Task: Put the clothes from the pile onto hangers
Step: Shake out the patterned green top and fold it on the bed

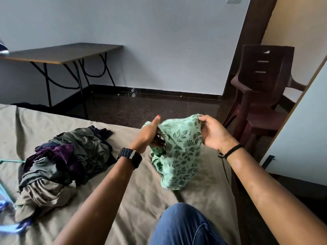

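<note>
Head view: both forearms reach forward above the bed. Left hand has its fingers curled into the green leaf-print garment, thumb raised; right hand pinches the cloth's upper edge, so the fabric stretches between them and droops onto the sheet below. Left of the left hand's grip lies the pile of dark clothes, apart from the garment. Beyond that, at the frame's edge, are blue-green hangers. A brown chair stands past the right hand.

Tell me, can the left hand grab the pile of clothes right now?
Probably not yet: the left hand is busy gripping the green leaf-print garment. The pile of clothes lies close by, unblocked.
</note>
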